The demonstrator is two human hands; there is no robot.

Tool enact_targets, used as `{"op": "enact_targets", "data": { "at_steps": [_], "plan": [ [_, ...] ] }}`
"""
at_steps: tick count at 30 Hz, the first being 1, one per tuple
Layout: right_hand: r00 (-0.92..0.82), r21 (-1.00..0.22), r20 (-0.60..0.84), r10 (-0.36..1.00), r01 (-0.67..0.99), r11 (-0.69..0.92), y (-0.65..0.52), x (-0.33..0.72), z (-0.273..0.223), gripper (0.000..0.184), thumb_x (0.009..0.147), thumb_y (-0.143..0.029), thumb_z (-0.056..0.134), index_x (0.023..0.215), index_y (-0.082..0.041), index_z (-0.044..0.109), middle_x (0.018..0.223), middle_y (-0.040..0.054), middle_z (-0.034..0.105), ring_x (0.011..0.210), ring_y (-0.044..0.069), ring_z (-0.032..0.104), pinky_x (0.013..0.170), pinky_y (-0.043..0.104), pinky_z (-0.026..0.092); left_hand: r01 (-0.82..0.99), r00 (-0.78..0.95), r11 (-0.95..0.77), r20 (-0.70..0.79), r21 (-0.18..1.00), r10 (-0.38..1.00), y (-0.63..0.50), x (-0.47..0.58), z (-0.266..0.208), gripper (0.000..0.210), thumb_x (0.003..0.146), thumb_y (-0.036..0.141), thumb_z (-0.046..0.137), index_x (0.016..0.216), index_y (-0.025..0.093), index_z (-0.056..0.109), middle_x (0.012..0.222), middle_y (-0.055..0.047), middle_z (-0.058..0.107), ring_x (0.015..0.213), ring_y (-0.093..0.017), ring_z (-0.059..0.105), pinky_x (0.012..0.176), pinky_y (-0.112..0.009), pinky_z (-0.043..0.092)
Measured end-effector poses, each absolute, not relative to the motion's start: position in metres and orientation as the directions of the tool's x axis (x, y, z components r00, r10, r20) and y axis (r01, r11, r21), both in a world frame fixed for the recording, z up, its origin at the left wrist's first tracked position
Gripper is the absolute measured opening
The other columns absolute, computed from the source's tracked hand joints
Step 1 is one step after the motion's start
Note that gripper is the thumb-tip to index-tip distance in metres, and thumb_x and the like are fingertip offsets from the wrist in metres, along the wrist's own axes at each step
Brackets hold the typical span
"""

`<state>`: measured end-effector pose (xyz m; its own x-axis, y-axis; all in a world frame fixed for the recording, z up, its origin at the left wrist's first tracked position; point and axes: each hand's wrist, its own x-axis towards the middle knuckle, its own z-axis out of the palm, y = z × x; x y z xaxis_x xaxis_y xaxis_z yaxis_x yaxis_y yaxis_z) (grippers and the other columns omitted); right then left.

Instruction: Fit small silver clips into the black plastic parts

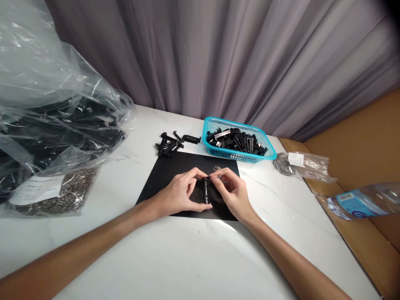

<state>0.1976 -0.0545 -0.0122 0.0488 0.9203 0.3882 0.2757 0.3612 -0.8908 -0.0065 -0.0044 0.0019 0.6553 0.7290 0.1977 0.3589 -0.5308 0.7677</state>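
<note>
My left hand [179, 192] grips a narrow black plastic part [205, 191] by its two ends, thumb at the near end and index finger at the far end. The part stands lengthwise away from me over a black mat [162, 175]. At its far end, the thumb and fingertips of my right hand [233, 189] are pinched together; whatever small thing they hold is too small to make out. Just behind those fingers lies a little pile of small shiny metal pieces [216, 168] on the mat, partly hidden by my right hand.
Several loose black parts [170, 143] lie beyond the mat. A blue basket [271, 155] holds many more. Bags of metal pieces lie at left [78, 187] and right [286, 163], below a large plastic bag [62, 75] and near a water bottle [359, 204] respectively.
</note>
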Motion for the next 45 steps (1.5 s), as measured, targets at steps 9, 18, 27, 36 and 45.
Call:
{"op": "enact_targets", "data": {
  "at_steps": [9,18,27,36,45],
  "plan": [
    [0.044,-0.965,0.234,0.971,0.131,0.226,-0.049,0.199,-0.015,0.027,0.088,-0.046,0.080,0.091,-0.021,0.073,0.084,0.0015,0.069,0.068,0.014,0.053,0.059,0.028,0.037,0.408,0.659,-0.545,0.177,0.732,0.731,-0.002,-0.007,0.000,0.068,0.067,0.054,0.090,0.122,0.025,0.061,0.074,0.008,0.052,0.067,-0.014,0.056,0.067,-0.028,0.046],
    [0.013,-0.976,0.183,0.983,0.119,0.180,-0.045,0.201,-0.014,0.034,0.081,-0.050,0.084,0.084,-0.019,0.071,0.077,0.0000,0.064,0.062,0.012,0.042,0.056,0.028,0.032,0.452,0.697,-0.544,0.102,0.707,0.710,-0.001,-0.009,0.004,0.068,0.067,0.057,0.090,0.120,0.025,0.063,0.068,0.009,0.047,0.061,-0.013,0.052,0.060,-0.027,0.040],
    [-0.041,-0.988,0.133,0.990,0.075,0.135,-0.038,0.201,-0.015,0.044,0.075,-0.056,0.087,0.074,-0.018,0.065,0.074,-0.0018,0.057,0.061,0.011,0.043,0.056,0.028,0.032,0.405,0.711,-0.499,0.079,0.766,0.699,0.002,-0.004,0.008,0.066,0.064,0.053,0.092,0.116,0.022,0.066,0.060,0.012,0.046,0.054,-0.011,0.047,0.059,-0.025,0.037],
    [-0.057,-0.981,0.136,0.989,0.132,0.142,-0.042,0.202,-0.018,0.043,0.080,-0.058,0.083,0.079,-0.020,0.063,0.076,-0.0016,0.060,0.062,0.012,0.048,0.056,0.028,0.035,0.436,0.704,-0.491,0.055,0.754,0.708,0.001,-0.005,0.009,0.069,0.063,0.054,0.091,0.119,0.022,0.066,0.058,0.012,0.046,0.055,-0.013,0.051,0.063,-0.026,0.042],
    [-0.030,-0.776,0.476,0.879,0.456,0.436,-0.059,0.207,-0.007,0.026,0.103,-0.033,0.061,0.084,-0.020,0.073,0.085,0.0046,0.065,0.072,0.016,0.057,0.058,0.030,0.041,0.468,0.698,-0.461,0.005,0.754,0.716,-0.004,-0.006,0.009,0.073,0.068,0.064,0.087,0.123,0.023,0.061,0.059,0.010,0.051,0.067,-0.019,0.061,0.074,-0.032,0.048]
  ]
}}
